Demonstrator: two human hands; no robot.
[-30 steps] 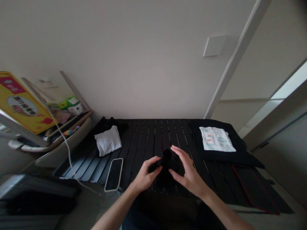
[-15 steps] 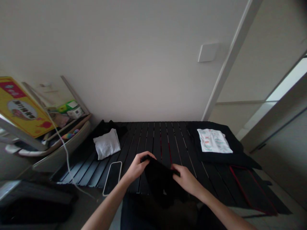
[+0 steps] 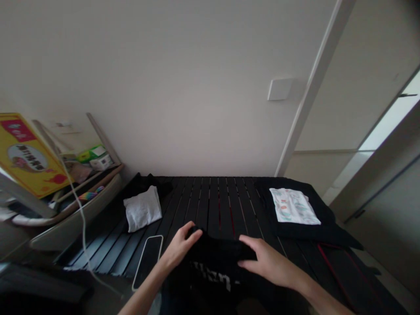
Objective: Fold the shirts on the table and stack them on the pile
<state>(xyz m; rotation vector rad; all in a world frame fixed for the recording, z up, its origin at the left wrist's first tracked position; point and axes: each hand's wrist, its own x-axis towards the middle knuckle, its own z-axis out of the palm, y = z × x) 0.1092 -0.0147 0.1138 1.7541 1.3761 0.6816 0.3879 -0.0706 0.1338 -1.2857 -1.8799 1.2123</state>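
Observation:
A black garment [image 3: 215, 269] with white lettering hangs from both my hands over the near edge of the black slatted table [image 3: 210, 201]. My left hand [image 3: 179, 247] pinches its upper left edge, fingers curled round the cloth. Its upper right edge sits under the closed fingers of my right hand [image 3: 267, 264]. The lower part of the garment drops out of sight toward my lap.
A phone [image 3: 147, 261] lies face up left of my left hand. A folded white cloth [image 3: 142, 209] lies at the back left on dark clothes. A patterned white cloth [image 3: 293, 205] rests on a black garment at the right. A cluttered shelf [image 3: 65, 188] and cable stand at the left.
The bunched black garment has been spread out between my hands, which moved apart and toward me. White lettering now shows on it. The view tilted slightly.

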